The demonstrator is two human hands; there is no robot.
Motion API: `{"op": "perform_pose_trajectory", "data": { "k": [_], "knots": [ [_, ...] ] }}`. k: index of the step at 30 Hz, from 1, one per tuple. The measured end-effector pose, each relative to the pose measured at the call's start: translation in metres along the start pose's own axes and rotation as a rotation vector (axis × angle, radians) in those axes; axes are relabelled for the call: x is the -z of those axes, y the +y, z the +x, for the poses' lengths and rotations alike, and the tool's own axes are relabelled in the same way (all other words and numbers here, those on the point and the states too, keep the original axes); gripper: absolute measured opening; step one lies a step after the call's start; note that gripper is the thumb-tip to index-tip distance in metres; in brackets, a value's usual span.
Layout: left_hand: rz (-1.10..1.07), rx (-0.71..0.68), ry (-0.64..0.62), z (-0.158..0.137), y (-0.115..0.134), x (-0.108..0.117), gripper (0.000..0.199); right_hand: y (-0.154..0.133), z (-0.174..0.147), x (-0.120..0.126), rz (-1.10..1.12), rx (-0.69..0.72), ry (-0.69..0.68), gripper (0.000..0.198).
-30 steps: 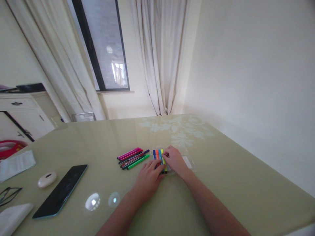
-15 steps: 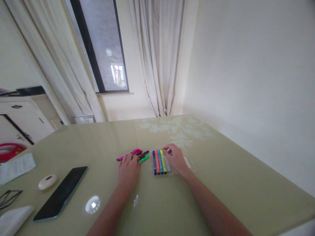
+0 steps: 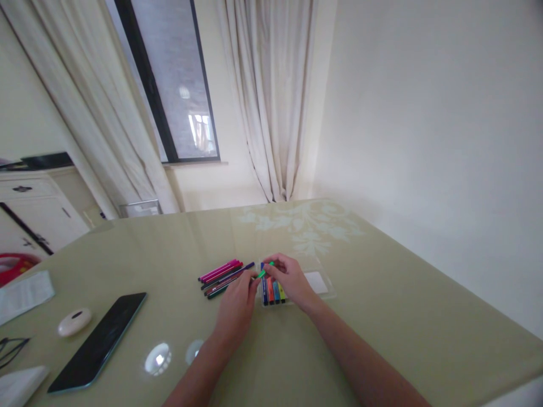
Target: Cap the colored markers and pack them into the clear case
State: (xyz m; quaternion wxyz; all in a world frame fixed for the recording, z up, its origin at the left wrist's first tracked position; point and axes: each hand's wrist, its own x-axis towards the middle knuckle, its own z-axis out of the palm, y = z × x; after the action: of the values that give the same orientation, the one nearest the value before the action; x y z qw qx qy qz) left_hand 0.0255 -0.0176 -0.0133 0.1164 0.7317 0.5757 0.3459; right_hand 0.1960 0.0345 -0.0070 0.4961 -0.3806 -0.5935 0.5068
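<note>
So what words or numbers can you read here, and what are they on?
None readable.
Dark blue marker in the clear plastic case: pale print, too small.
Slim green plastic pen: no print I can make out.
Flat, pale sheet, far left: too blurred to tell.

Tabletop (image 3: 382, 316) smooth, glossy. Case (image 3: 330, 288) clear plastic, markers (image 3: 270, 288) look plastic. Phone screen (image 3: 100, 338) glossy. Curtains (image 3: 275, 107) matt cloth, wall (image 3: 432, 124) smooth matt.

Left hand (image 3: 235, 302) and right hand (image 3: 292, 278): bare, with slender fingers. Left forearm (image 3: 201, 364) and right forearm (image 3: 352, 345): bare along the visible length, smooth-contoured, tapering toward the hand.
</note>
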Motion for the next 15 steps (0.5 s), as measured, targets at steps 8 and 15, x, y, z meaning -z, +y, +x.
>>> {"op": "perform_pose_trajectory", "data": {
  "k": [8, 15],
  "knots": [
    [-0.061, 0.021, -0.040, -0.005, 0.002, -0.001, 0.036, -0.014, 0.004, 0.009, 0.188, -0.007, 0.272, 0.043],
    [-0.144, -0.013, -0.030, -0.008, 0.009, -0.005, 0.040, -0.013, -0.001, -0.002, 0.254, 0.005, 0.231, 0.045]
  ]
}}
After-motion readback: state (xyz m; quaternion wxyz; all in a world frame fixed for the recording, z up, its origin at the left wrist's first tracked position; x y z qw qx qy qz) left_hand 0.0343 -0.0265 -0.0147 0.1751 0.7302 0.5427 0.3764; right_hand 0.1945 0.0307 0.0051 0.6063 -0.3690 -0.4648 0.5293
